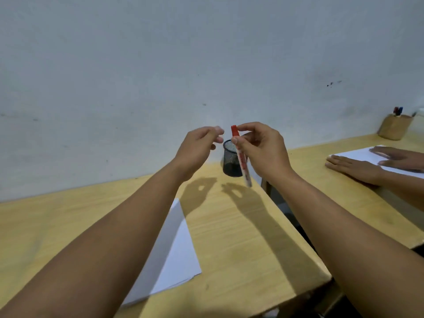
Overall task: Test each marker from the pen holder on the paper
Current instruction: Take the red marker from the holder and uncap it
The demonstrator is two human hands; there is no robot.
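My right hand holds a white marker with a red cap, cap end up, pinched near the cap by thumb and forefinger. It hangs above the table in front of the black mesh pen holder. My left hand hovers just left of the marker, fingers loosely curled and apart, holding nothing. A stack of white paper lies on the wooden table below my left forearm, which hides part of it. I cannot see inside the pen holder.
Another person's hands rest on a white sheet on the neighbouring table to the right. A wooden cup with red and blue pens stands at the far right. A gap separates the two tables. A pale wall rises right behind.
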